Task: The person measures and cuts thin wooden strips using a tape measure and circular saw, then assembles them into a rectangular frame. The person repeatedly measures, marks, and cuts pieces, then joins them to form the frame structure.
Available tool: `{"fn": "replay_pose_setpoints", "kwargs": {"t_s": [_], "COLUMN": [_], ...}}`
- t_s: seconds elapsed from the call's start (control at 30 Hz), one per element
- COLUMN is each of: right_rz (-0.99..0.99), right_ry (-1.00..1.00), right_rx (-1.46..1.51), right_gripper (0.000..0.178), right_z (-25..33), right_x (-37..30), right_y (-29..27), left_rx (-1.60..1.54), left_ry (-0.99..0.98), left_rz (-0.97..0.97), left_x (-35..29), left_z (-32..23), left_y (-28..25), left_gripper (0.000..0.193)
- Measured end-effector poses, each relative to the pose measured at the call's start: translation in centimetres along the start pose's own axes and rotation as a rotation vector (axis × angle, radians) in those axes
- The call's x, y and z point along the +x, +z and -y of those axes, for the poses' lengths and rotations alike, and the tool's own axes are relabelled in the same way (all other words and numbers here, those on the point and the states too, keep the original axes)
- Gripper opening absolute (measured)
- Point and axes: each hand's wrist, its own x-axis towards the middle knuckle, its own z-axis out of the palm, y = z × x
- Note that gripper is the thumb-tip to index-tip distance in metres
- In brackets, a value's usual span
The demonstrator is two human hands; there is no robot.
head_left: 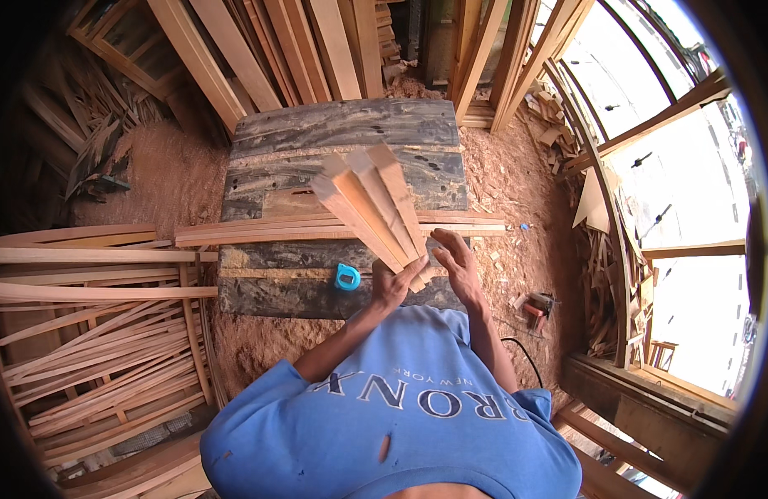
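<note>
My left hand (391, 284) is closed around the near ends of a bundle of short wooden pieces (371, 204). They are flat, pale reddish-brown and fan out slightly toward their far ends, tilted to the left over the workbench. Beside the right edge of the bundle is my right hand (456, 262), its fingers bent but apart, with nothing visible in it. Beneath the bundle, several long thin wooden strips (276, 231) lie crosswise over the dark, worn workbench (342, 125). A turquoise tape measure (346, 278) rests on the bench, left of my left hand.
Long planks (259, 58) lean beyond the bench. A rack of stacked strips (109, 349) stands at the left. Sawdust covers the floor (517, 191). A red and dark tool (537, 310) lies at the right, near a black cord (525, 353). Offcuts (600, 291) pile along the window frame.
</note>
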Motion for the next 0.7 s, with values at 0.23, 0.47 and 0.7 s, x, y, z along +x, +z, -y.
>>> {"fn": "replay_pose_setpoints", "kwargs": {"t_s": [0.23,0.47,0.7], "right_rz": [0.090,0.025,-0.304], "right_ry": [-0.229,-0.467,-0.806], "right_rx": [0.380,-0.126,0.194], "right_gripper": [0.078,0.067,0.032], "right_z": [6.2,10.0,9.7], "right_x": [-1.8,-3.7,-6.3], "right_y": [-0.5,-1.2,-1.2], "left_rx": [0.259,0.290,0.219], "left_ry": [-0.143,0.115,0.156], "left_rz": [0.316,0.271,0.071], "left_x": [-1.1,-1.4,-0.3], "left_z": [2.8,3.2,3.5], "left_y": [-0.6,-0.4,-0.9], "left_gripper": [0.040,0.037,0.036]}}
